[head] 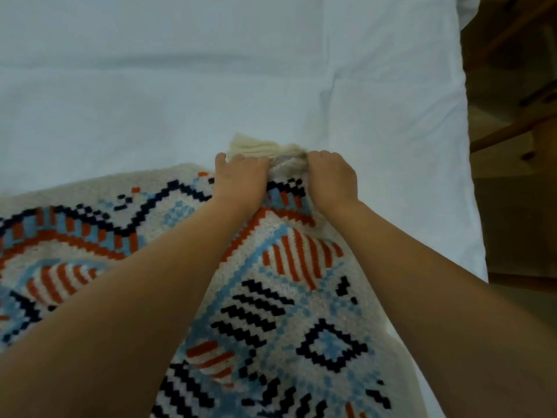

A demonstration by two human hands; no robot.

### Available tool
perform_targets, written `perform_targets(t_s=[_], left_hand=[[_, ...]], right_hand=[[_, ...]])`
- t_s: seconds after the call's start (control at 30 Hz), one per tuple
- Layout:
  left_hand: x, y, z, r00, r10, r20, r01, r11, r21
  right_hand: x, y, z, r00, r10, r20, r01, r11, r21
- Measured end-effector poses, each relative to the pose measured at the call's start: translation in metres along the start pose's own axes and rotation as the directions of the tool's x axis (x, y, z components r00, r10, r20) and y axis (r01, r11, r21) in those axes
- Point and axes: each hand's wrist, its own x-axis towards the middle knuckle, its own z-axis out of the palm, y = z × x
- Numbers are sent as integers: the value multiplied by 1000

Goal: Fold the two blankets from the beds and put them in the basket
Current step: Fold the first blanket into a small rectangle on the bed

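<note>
A cream knitted blanket [280, 303] with navy, orange and light-blue patterns lies across the near part of a bed covered by a white sheet [180, 86]. Its far corner is bunched up, with a cream tassel [256, 147] sticking out. My left hand [241, 176] and my right hand [331, 173] are side by side at that corner, both with fingers closed on the bunched fabric. Both forearms stretch over the blanket. No basket or second blanket is in view.
The white sheet fills the far and left part of the view. The bed's right edge [470, 182] runs down the right side. Beyond it stand dark wooden furniture pieces [518, 128] on a brown floor.
</note>
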Motion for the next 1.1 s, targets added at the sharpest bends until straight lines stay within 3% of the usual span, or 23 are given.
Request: perform_targets(t_s=[0.17, 0.37, 0.73, 1.1], left_hand=[[50, 38, -25, 977, 31, -210, -50, 995, -81], [89, 81, -13, 962, 99, -254, -121, 990, -71], [81, 88, 44, 977, 96, -190, -105, 994, -38], [16, 73, 39, 994, 98, -44, -102, 990, -99]], right_hand=[[32, 50, -32, 978, 106, -180, -119, 991, -61], [50, 101, -26, 946, 272, -179, -287, 955, -66], [19, 96, 41, 921, 390, 11, -390, 920, 27], [-36, 53, 35, 954, 294, 62, -295, 955, 18]])
